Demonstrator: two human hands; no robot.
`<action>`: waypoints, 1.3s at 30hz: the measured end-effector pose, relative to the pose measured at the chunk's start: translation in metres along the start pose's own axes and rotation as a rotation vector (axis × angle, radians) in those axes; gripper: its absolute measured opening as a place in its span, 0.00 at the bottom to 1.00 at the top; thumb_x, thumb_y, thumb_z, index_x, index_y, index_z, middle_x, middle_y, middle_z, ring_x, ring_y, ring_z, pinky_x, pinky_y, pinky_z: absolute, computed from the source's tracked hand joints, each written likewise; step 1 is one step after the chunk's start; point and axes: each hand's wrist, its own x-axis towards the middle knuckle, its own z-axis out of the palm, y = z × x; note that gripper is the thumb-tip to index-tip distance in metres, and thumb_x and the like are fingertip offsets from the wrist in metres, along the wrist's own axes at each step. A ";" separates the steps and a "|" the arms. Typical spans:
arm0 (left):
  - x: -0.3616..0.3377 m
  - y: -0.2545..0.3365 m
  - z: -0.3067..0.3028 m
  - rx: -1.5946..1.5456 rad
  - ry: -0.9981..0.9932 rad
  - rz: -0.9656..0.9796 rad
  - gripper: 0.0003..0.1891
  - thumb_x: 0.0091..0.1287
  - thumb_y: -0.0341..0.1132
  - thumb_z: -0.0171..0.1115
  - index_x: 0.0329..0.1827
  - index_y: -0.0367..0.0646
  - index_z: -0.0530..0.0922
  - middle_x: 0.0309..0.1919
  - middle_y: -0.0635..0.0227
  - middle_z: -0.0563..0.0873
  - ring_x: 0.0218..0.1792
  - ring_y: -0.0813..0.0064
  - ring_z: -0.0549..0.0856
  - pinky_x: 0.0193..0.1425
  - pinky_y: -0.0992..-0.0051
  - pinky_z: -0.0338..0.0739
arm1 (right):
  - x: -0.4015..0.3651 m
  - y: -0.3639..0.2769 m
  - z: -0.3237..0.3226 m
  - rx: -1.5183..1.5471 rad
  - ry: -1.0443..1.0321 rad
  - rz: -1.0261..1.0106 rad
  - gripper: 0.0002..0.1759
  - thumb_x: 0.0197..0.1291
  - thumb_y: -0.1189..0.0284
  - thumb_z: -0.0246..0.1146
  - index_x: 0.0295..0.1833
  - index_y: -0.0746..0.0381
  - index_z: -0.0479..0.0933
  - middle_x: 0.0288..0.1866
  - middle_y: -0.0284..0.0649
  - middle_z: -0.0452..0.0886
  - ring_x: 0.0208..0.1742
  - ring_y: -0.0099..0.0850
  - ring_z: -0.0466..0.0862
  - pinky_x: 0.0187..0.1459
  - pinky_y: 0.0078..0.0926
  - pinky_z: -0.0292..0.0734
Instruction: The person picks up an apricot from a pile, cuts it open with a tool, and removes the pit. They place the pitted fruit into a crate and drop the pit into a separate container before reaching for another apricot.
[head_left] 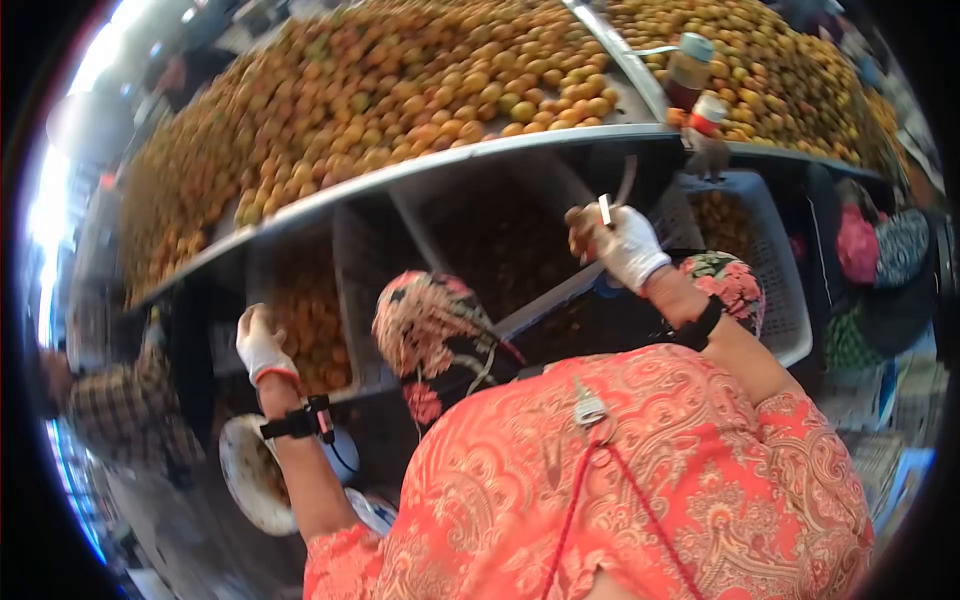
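At the far left, a person in a checked shirt (pixel 130 400) is beside the left end of the counter (pixel 400 180). Next comes a round white basin (pixel 238 462), below the left hand (pixel 262 342). That hand, in a white glove, has its fingers bent; I cannot tell whether they pinch anything. Just right of it, below the counter's front edge, a bin (pixel 343 300) holds orange-yellow fruit (pixel 310 325); a darker bin (pixel 425 232) follows, its contents unclear. Heaped fruit (pixel 400 90) covers much of the counter up to near its front edge. The right hand (pixel 622 245), also gloved, has its fingers closed around a small white-ended object (pixel 605 209), blurred. Farther right, two jars (pixel 690 72) (pixel 708 115) are by the counter's divider, above a pale crate (pixel 785 260) with fruit inside.
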 end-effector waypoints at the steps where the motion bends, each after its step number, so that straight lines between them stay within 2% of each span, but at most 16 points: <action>1: -0.001 0.022 0.018 -0.027 -0.061 0.018 0.09 0.69 0.37 0.64 0.48 0.48 0.83 0.40 0.74 0.84 0.32 0.80 0.80 0.33 0.75 0.74 | -0.002 -0.003 0.002 0.058 0.034 0.058 0.24 0.70 0.52 0.64 0.30 0.61 0.81 0.24 0.34 0.82 0.25 0.25 0.80 0.30 0.25 0.74; 5: -0.015 0.082 0.115 -0.080 -0.381 0.171 0.10 0.70 0.36 0.60 0.50 0.48 0.84 0.43 0.72 0.86 0.46 0.76 0.84 0.43 0.71 0.77 | -0.009 -0.011 -0.005 0.462 -0.051 0.340 0.25 0.66 0.49 0.68 0.29 0.59 0.74 0.21 0.28 0.71 0.20 0.21 0.73 0.23 0.24 0.67; 7: -0.035 0.104 0.171 -0.012 -0.519 0.220 0.11 0.70 0.35 0.61 0.52 0.45 0.83 0.44 0.71 0.86 0.46 0.75 0.85 0.43 0.73 0.79 | -0.012 -0.013 -0.013 0.238 -0.009 0.317 0.23 0.67 0.51 0.68 0.30 0.59 0.76 0.21 0.28 0.73 0.20 0.20 0.70 0.22 0.23 0.66; 10: -0.060 0.111 0.249 0.204 -0.734 0.366 0.12 0.69 0.34 0.62 0.51 0.41 0.85 0.43 0.73 0.86 0.41 0.82 0.81 0.43 0.79 0.75 | -0.016 -0.033 -0.039 0.145 -0.012 0.344 0.22 0.66 0.53 0.68 0.31 0.61 0.77 0.22 0.29 0.75 0.23 0.20 0.72 0.27 0.24 0.69; 12: -0.084 0.115 0.293 0.384 -0.856 0.554 0.14 0.69 0.35 0.61 0.53 0.37 0.84 0.44 0.69 0.87 0.43 0.78 0.83 0.49 0.77 0.77 | -0.017 -0.022 -0.053 0.084 0.047 0.283 0.15 0.66 0.59 0.69 0.34 0.59 0.78 0.21 0.27 0.72 0.18 0.16 0.70 0.20 0.20 0.63; 15: -0.101 0.114 0.359 0.687 -1.004 0.868 0.16 0.67 0.36 0.62 0.54 0.38 0.83 0.46 0.61 0.88 0.48 0.70 0.86 0.55 0.73 0.78 | -0.016 -0.023 -0.072 0.107 0.085 0.319 0.14 0.65 0.61 0.69 0.34 0.59 0.78 0.22 0.27 0.73 0.18 0.16 0.70 0.20 0.19 0.63; 16: -0.111 0.116 0.379 0.736 -1.028 0.895 0.16 0.64 0.36 0.63 0.54 0.42 0.84 0.48 0.57 0.87 0.50 0.63 0.86 0.57 0.70 0.78 | -0.015 -0.020 -0.078 0.083 0.090 0.343 0.15 0.63 0.62 0.69 0.35 0.64 0.79 0.25 0.32 0.77 0.30 0.22 0.73 0.36 0.28 0.72; 17: -0.123 0.119 0.398 0.741 -1.040 0.895 0.16 0.64 0.36 0.63 0.54 0.42 0.84 0.48 0.57 0.87 0.50 0.63 0.86 0.57 0.70 0.78 | -0.013 -0.018 -0.082 0.091 0.096 0.351 0.15 0.63 0.62 0.69 0.35 0.64 0.79 0.25 0.32 0.77 0.30 0.22 0.73 0.36 0.28 0.72; 22: -0.154 0.115 0.491 0.789 -1.144 1.283 0.17 0.61 0.35 0.63 0.55 0.52 0.84 0.48 0.56 0.84 0.52 0.53 0.83 0.58 0.62 0.77 | -0.006 -0.005 -0.082 -0.005 0.079 0.278 0.16 0.64 0.61 0.68 0.36 0.64 0.77 0.24 0.40 0.76 0.28 0.29 0.74 0.36 0.31 0.74; 26: -0.176 0.110 0.545 0.939 -1.098 1.368 0.20 0.61 0.34 0.62 0.58 0.55 0.83 0.50 0.58 0.84 0.53 0.54 0.83 0.60 0.61 0.77 | -0.005 -0.003 -0.085 0.028 0.045 0.295 0.16 0.64 0.62 0.68 0.36 0.65 0.76 0.24 0.42 0.76 0.28 0.30 0.76 0.35 0.32 0.74; 28: -0.182 0.101 0.559 1.175 -1.147 1.325 0.23 0.61 0.34 0.61 0.62 0.56 0.81 0.50 0.59 0.84 0.54 0.55 0.83 0.61 0.61 0.78 | -0.005 -0.008 -0.087 0.082 0.014 0.328 0.17 0.64 0.62 0.69 0.36 0.64 0.76 0.25 0.41 0.77 0.29 0.30 0.77 0.35 0.33 0.74; 29: -0.183 0.096 0.563 1.289 -1.108 1.441 0.23 0.61 0.35 0.62 0.62 0.57 0.79 0.54 0.62 0.84 0.54 0.54 0.83 0.62 0.62 0.78 | -0.005 -0.004 -0.088 0.081 0.016 0.327 0.17 0.64 0.62 0.69 0.36 0.64 0.76 0.25 0.41 0.77 0.29 0.30 0.77 0.35 0.33 0.74; 32: -0.166 0.082 0.575 1.264 -1.152 1.459 0.21 0.62 0.36 0.62 0.60 0.58 0.80 0.54 0.63 0.85 0.54 0.52 0.83 0.61 0.60 0.78 | -0.006 0.001 -0.088 0.108 0.063 0.271 0.16 0.65 0.61 0.68 0.39 0.64 0.75 0.26 0.40 0.77 0.30 0.29 0.77 0.35 0.32 0.74; 35: -0.157 0.086 0.569 1.154 -1.205 1.317 0.21 0.62 0.32 0.63 0.60 0.52 0.80 0.46 0.65 0.87 0.50 0.59 0.85 0.58 0.64 0.79 | -0.008 0.000 -0.091 0.122 0.151 0.244 0.16 0.67 0.62 0.66 0.44 0.64 0.74 0.27 0.41 0.77 0.31 0.29 0.77 0.36 0.32 0.74; 37: -0.154 0.099 0.547 0.508 -1.334 0.791 0.20 0.63 0.27 0.64 0.60 0.42 0.79 0.40 0.67 0.85 0.43 0.70 0.85 0.50 0.71 0.80 | -0.007 0.007 -0.091 0.327 0.284 0.187 0.15 0.70 0.63 0.63 0.48 0.64 0.72 0.28 0.42 0.77 0.30 0.30 0.78 0.35 0.31 0.74; 39: -0.169 0.128 0.494 0.098 -1.479 0.115 0.20 0.63 0.23 0.64 0.59 0.34 0.78 0.41 0.67 0.84 0.37 0.78 0.83 0.43 0.76 0.79 | -0.010 0.002 -0.091 0.282 0.381 0.049 0.09 0.73 0.68 0.58 0.47 0.63 0.71 0.28 0.39 0.77 0.29 0.27 0.76 0.32 0.28 0.72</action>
